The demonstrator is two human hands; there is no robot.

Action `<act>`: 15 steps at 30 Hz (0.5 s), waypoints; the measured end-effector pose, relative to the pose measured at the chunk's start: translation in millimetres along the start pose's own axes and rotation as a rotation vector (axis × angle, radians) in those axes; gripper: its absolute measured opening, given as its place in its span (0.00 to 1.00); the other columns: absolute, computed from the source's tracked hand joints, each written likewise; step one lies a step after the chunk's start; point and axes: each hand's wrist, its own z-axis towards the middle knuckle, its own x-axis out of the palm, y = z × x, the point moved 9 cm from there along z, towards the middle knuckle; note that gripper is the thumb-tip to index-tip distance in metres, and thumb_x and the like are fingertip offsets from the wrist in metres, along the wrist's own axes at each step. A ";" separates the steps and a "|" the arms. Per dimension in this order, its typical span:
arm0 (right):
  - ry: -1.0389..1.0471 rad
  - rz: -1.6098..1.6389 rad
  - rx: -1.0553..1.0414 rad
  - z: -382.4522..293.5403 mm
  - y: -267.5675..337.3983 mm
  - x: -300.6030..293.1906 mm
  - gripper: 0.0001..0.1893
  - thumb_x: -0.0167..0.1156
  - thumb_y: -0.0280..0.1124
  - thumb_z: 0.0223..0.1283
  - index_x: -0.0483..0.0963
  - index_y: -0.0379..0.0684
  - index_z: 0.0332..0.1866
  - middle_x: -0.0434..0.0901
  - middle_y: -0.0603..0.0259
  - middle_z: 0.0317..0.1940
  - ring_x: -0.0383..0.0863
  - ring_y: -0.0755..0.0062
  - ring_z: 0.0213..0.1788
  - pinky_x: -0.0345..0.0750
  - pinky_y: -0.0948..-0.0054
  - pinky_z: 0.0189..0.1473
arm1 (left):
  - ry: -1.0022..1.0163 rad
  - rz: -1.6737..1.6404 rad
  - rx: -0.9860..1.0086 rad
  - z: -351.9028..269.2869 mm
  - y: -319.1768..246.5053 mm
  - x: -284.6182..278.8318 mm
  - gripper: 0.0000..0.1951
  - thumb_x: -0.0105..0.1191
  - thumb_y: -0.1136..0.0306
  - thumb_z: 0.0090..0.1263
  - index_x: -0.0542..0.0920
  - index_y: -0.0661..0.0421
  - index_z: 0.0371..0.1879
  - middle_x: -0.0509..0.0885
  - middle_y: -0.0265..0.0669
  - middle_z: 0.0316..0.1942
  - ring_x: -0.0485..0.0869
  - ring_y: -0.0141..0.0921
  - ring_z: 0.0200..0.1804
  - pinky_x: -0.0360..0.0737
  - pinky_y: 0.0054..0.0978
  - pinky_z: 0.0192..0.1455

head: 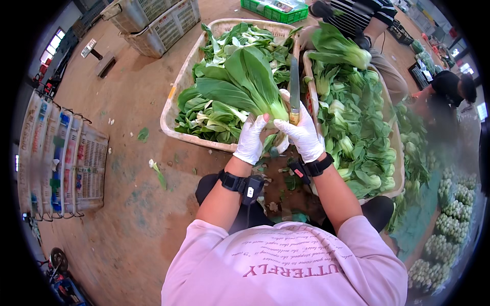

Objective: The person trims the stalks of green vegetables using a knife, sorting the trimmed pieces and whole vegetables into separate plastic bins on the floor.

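Observation:
My left hand (250, 139), in a white glove, grips the base of a green bok choy head (254, 82) from the left; a bare thumb tip shows through the glove. In my right hand (302, 134), also gloved, a knife (294, 90) is held with its blade pointing away from me, while the fingers touch the right side of the same base. Under the bok choy stands a pale plastic crate (195, 140) holding loose leaves (226, 118). To the right, a second crate (398, 168) is full of bok choy heads (346, 145).
A co-worker (358, 17) in a striped shirt holds another bok choy (340, 49) over the right crate. Stacked crates (164, 34) stand at upper left, more (65, 160) at far left. A green crate (275, 11) lies beyond. Bundled vegetables (440, 244) line the lower right.

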 end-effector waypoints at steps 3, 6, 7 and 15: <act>-0.040 -0.100 -0.143 1.0 6.3 -3.1 0.33 0.65 0.19 0.54 0.63 0.38 0.67 0.71 0.61 0.60 0.74 0.76 0.56 0.75 0.77 0.55 | 0.026 -0.019 0.060 0.8 -4.5 2.8 0.29 0.61 0.63 0.65 0.65 0.56 0.62 0.75 0.39 0.57 0.76 0.34 0.57 0.75 0.38 0.58; -0.200 -0.054 0.011 -4.2 -5.9 -21.2 0.28 0.64 0.23 0.57 0.66 0.39 0.64 0.74 0.62 0.57 0.76 0.77 0.54 0.75 0.77 0.54 | -0.035 0.255 0.228 -1.9 -19.8 -4.0 0.25 0.63 0.66 0.63 0.70 0.57 0.57 0.79 0.37 0.52 0.78 0.32 0.54 0.78 0.33 0.54; -0.291 -0.075 0.020 -4.8 -6.3 -29.2 0.22 0.60 0.28 0.63 0.68 0.40 0.62 0.76 0.63 0.53 0.77 0.77 0.51 0.76 0.75 0.52 | -0.068 0.384 0.298 -4.3 -25.6 -6.8 0.23 0.63 0.68 0.62 0.73 0.57 0.55 0.80 0.35 0.50 0.78 0.31 0.53 0.79 0.31 0.53; -0.007 0.642 0.458 -27.3 -37.0 -47.7 0.30 0.52 0.55 0.67 0.70 0.39 0.61 0.78 0.59 0.54 0.79 0.68 0.52 0.76 0.69 0.57 | -0.026 1.256 0.951 -24.9 -66.9 41.3 0.32 0.64 0.81 0.50 0.76 0.46 0.58 0.60 0.49 0.69 0.64 0.48 0.68 0.65 0.37 0.69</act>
